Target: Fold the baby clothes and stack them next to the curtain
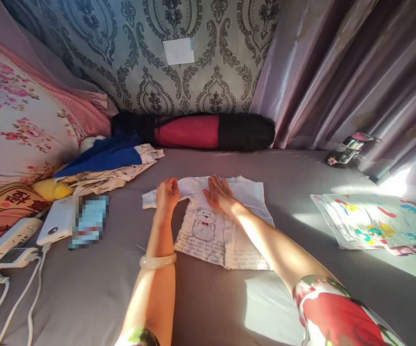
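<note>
A small white baby shirt [202, 245] lies spread on the grey bed sheet, printed with a bear and lines of lettering. My left hand [168, 193] is closed at the shirt's left shoulder, its fingers curled on the cloth there. The left sleeve [149, 200] sticks out beyond that hand. My right hand [219, 193] rests flat on the upper chest, fingers stretched out and pressed to the fabric. On the right side, the other sleeve seems to lie folded in over the front, partly hidden by my right forearm.
To the left lie a power strip [11, 242], a white power bank [56, 222] with cables and a blurred packet [90, 221]. Behind are piled clothes [103, 161] and a black-and-red rolled bag [186, 131]. A folded patterned cloth [377, 223] and a flask [348, 150] lie right.
</note>
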`<state>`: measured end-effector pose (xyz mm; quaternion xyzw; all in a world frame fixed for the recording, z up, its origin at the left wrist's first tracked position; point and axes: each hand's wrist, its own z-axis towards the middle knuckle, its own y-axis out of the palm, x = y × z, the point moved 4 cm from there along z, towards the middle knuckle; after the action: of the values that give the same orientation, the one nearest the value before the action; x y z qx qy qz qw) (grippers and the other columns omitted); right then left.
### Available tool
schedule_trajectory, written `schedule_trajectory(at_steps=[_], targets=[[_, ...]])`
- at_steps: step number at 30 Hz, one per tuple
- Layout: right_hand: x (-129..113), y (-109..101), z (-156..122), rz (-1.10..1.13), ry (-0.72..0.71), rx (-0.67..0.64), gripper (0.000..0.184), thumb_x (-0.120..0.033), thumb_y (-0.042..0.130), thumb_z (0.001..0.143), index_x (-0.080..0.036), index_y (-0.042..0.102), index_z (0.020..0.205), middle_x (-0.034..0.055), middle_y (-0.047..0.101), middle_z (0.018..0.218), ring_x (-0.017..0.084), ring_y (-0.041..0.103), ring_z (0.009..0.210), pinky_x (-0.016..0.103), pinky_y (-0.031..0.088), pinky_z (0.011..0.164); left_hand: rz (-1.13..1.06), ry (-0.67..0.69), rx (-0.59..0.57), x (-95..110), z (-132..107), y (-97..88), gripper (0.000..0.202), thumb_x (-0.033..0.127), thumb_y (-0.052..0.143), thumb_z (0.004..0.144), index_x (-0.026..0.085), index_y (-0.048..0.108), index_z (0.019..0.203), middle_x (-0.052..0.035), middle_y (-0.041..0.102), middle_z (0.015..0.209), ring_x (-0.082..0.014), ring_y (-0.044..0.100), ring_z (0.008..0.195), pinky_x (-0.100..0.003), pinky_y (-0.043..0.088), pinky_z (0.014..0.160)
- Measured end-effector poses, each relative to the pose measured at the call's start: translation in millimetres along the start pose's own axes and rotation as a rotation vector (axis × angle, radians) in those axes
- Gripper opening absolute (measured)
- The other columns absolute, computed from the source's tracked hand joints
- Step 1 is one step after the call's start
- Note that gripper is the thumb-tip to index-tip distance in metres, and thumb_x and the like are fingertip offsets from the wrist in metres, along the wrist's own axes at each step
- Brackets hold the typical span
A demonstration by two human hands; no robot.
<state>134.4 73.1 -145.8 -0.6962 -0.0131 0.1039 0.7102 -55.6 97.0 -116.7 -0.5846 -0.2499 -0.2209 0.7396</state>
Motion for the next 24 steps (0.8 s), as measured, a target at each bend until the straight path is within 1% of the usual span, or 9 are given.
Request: schedule_trajectory(at_steps=[3, 6, 10, 12, 14, 16, 18, 21, 24], targets=[[0.9, 4.6, 1.5, -0.007, 0.012, 0.012, 0.065, -0.039, 0.022, 0.102, 0.000, 0.032, 0.153, 0.0166, 0.027, 0.162, 0.027, 0.021, 0.150, 0.042, 0.015, 0.123, 0.145, -0.160, 0.130, -21.2, -1.3, -15.6, 0.026, 0.020, 0.048, 0.090, 0.017, 0.070, 0.104, -0.0162, 0.068, 0.115, -0.0337, 0.059, 0.115, -0.046, 0.046, 0.095], [1.0, 4.2, 0.8, -0.002, 0.004, -0.004, 0.065, -0.039, 0.022, 0.102, -0.001, 0.032, 0.153, 0.0163, 0.025, 0.162, 0.027, 0.020, 0.151, 0.041, 0.015, 0.123, 0.236, -0.356, 0.241, -40.0, -6.3, -26.1, 0.029, 0.028, 0.055, 0.087, 0.014, 0.066, 0.110, -0.0234, 0.058, 0.127, -0.0426, 0.050, 0.124, -0.055, 0.043, 0.094], [1.3, -1.6, 2.6, 0.003, 0.016, -0.061, 0.062, -0.039, 0.026, 0.102, -0.003, 0.036, 0.152, 0.0162, 0.026, 0.162, 0.028, 0.021, 0.150, 0.042, 0.018, 0.122, 0.239, -0.530, 0.157, -58.0, -7.7, -26.9, 0.031, 0.034, 0.057, 0.088, 0.010, 0.061, 0.107, -0.0291, 0.053, 0.128, -0.0439, 0.049, 0.125, -0.055, 0.044, 0.094], [-2.0, -8.3, 4.2, -0.008, -0.008, -0.022, 0.056, -0.036, 0.030, 0.101, -0.006, 0.043, 0.148, 0.0151, 0.030, 0.161, 0.028, 0.023, 0.149, 0.042, 0.017, 0.122, 0.219, -0.548, 0.153, -64.2, -6.0, -26.8, 0.029, 0.035, 0.061, 0.086, 0.011, 0.060, 0.103, -0.0284, 0.054, 0.129, -0.0443, 0.048, 0.127, -0.055, 0.045, 0.093], [-8.8, -15.9, 5.4, -0.003, -0.057, 0.049, 0.049, -0.031, 0.031, 0.101, -0.013, 0.051, 0.142, 0.0121, 0.039, 0.157, 0.027, 0.031, 0.145, 0.042, 0.019, 0.121, 0.182, -0.543, 0.183, -69.9, -3.7, -27.5, 0.027, 0.033, 0.066, 0.081, 0.013, 0.058, 0.098, -0.0278, 0.055, 0.127, -0.0456, 0.048, 0.126, -0.056, 0.046, 0.091], [-16.5, -20.1, 6.3, 0.033, -0.092, 0.082, 0.045, -0.029, 0.028, 0.102, -0.019, 0.056, 0.136, 0.0097, 0.051, 0.147, 0.026, 0.043, 0.135, 0.040, 0.029, 0.115, 0.124, -0.540, 0.197, -76.0, -1.4, -28.1, 0.026, 0.030, 0.070, 0.076, 0.014, 0.057, 0.091, -0.0281, 0.058, 0.123, -0.0467, 0.050, 0.123, -0.057, 0.046, 0.090], [-22.7, -19.1, 7.5, 0.069, -0.100, 0.061, 0.044, -0.029, 0.026, 0.103, -0.021, 0.060, 0.130, 0.0098, 0.060, 0.133, 0.025, 0.052, 0.123, 0.038, 0.040, 0.105, 0.049, -0.556, 0.176, -82.4, 0.4, -28.2, 0.026, 0.029, 0.073, 0.071, 0.015, 0.055, 0.085, -0.0289, 0.061, 0.117, -0.0468, 0.053, 0.120, -0.058, 0.047, 0.089], [-27.2, -14.2, 9.4, 0.081, -0.097, 0.049, 0.041, -0.029, 0.030, 0.103, -0.017, 0.060, 0.129, 0.0120, 0.061, 0.125, 0.026, 0.054, 0.117, 0.036, 0.043, 0.098, -0.064, -0.584, 0.152, -90.7, 2.3, -29.1, 0.028, 0.028, 0.077, 0.063, 0.019, 0.053, 0.075, -0.0265, 0.065, 0.105, -0.0461, 0.059, 0.113, -0.059, 0.048, 0.086], [-26.1, -9.7, 11.0, 0.092, -0.077, 0.055, 0.041, -0.031, 0.036, 0.103, -0.015, 0.055, 0.136, 0.0130, 0.058, 0.127, 0.026, 0.052, 0.117, 0.036, 0.041, 0.100, -0.201, -0.602, 0.206, -96.1, 5.0, -29.9, 0.029, 0.026, 0.079, 0.058, 0.022, 0.051, 0.064, -0.0162, 0.068, 0.085, -0.0424, 0.062, 0.105, -0.053, 0.051, 0.080]])
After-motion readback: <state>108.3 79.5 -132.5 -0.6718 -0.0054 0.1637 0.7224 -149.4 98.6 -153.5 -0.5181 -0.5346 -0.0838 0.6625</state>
